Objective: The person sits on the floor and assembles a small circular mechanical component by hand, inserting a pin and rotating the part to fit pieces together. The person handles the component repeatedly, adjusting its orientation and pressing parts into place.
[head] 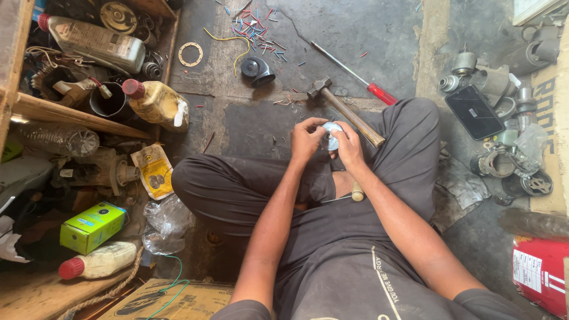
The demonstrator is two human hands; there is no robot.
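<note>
Above the lap, both hands (328, 142) clasp a round metal part (331, 136).

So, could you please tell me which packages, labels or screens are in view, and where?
Green cardboard box: lower left, rectangular.
Yellow printed plastic pouch: left of the knee, flat.
Dark phone screen: right, among metal parts.
Red packet with white label: lower right corner.
Brown printed carton: bottom edge.
</note>
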